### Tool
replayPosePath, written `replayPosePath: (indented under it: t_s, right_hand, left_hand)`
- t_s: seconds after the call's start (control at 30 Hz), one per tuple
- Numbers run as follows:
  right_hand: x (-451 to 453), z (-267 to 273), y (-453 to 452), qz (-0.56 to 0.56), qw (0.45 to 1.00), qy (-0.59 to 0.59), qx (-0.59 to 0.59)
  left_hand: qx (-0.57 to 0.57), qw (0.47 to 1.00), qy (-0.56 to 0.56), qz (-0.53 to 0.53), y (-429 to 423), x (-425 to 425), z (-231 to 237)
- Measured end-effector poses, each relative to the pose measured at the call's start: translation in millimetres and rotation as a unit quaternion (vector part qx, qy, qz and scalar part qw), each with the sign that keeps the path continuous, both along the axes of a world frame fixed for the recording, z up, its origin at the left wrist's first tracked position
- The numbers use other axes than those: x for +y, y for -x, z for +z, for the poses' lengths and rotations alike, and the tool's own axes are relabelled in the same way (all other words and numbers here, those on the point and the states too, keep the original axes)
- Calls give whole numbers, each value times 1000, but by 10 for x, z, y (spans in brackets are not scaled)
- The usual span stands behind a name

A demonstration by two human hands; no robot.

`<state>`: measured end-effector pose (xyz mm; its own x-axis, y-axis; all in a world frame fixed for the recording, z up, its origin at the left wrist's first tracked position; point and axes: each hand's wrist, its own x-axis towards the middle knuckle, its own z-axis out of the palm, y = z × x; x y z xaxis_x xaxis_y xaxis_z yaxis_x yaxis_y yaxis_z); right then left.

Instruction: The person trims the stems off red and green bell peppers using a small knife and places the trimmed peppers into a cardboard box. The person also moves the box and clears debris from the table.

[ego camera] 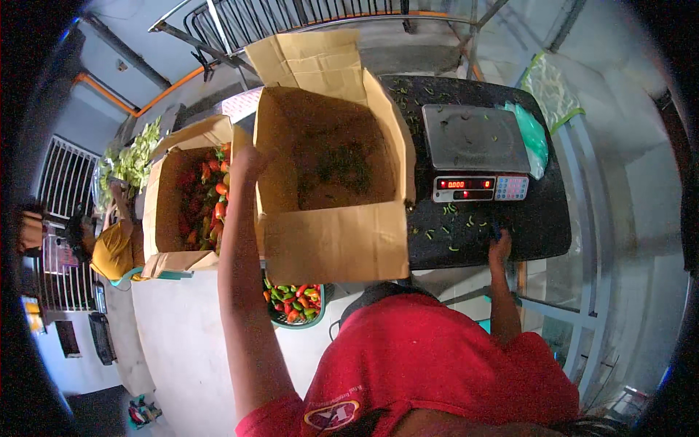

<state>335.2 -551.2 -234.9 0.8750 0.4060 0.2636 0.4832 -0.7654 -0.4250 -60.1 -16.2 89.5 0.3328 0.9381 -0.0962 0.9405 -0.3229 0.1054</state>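
My left hand (249, 159) is at the left wall of a large cardboard box (334, 240), by the gap beside a smaller box; its fingers are blurred. The large box stands with its flaps up and out, and small dark green pieces lie on its bottom. Red and green peppers (220, 188) fill part of the smaller cardboard box (164, 213). Over the black table's front edge, my right hand (499, 244) has its fingers around a small, dark blue object (496, 230) that is hard to make out. Beyond it stands a digital scale (476, 136) with a metal plate and lit display.
Green stem bits (449, 209) are scattered on the black table (535, 218). A green plastic bag (531, 139) lies beside the scale. Below the boxes, a basket (297, 325) holds peppers. Leafy vegetables (136, 155) and a person in yellow (113, 251) are at left. Metal railings rise behind.
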Motion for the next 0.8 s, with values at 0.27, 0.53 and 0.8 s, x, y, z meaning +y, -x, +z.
replayPosePath:
  t_s: [0.27,0.53,0.8]
  right_hand:
    - [366,928,37,47,989,-69,121]
    - [2256,2523,1061,334,891,-261,161]
    - [2902,2824,1313,273,933,-229,50]
  left_hand:
    - [-106,986,-106,69,346,-350,-220]
    - [-217,954,-165,121,-55,-729,610]
    - [-243,935,-233,109,127,-684,528]
